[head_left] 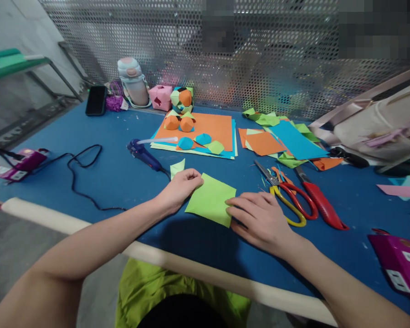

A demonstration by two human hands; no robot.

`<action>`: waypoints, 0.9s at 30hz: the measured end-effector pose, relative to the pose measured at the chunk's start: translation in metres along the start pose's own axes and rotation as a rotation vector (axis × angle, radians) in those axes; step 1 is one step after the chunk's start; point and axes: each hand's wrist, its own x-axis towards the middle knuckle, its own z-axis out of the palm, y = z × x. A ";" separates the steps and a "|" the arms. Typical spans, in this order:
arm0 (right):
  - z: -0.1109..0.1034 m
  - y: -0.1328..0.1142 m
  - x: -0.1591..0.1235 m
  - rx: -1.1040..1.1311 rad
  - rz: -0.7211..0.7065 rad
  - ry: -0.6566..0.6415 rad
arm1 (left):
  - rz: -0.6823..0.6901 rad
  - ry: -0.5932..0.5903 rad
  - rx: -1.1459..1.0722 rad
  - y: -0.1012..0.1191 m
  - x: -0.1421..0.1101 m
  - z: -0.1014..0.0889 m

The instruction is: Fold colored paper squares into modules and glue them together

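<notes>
A square of light green paper point(210, 200) is held between my hands, just above the blue table near its front edge. My left hand point(181, 190) is closed, pinching the square at its upper left edge. At the right edge, the fingers of my right hand point(259, 221) are closed on the paper, with the thumb mostly hidden. Behind my left hand, a small pale green paper piece point(177, 169) stands up. To the right of my right hand lie scissors point(287, 196) with red and yellow handles and a red-handled utility knife point(323, 202).
A blue glue gun point(145, 155) with a cord lies left. Several folded paper pieces rest on stacked orange paper point(205, 130). Further back stand a bottle point(134, 84), a pink paper cube point(161, 97) and a phone point(96, 100). Blue paper strips point(295, 139) and a bag point(379, 118) are right.
</notes>
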 end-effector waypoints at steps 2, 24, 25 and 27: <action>0.001 -0.005 0.000 -0.019 -0.026 -0.028 | 0.022 0.033 0.034 -0.001 0.000 0.000; 0.013 -0.010 -0.003 -0.111 0.063 -0.096 | 0.180 -0.054 0.192 -0.011 0.000 -0.001; 0.012 -0.011 -0.003 -0.117 0.066 -0.100 | 0.207 -0.071 0.270 -0.009 0.000 -0.002; 0.011 -0.013 -0.003 -0.127 0.058 -0.095 | 0.258 -0.090 0.441 -0.005 -0.002 -0.002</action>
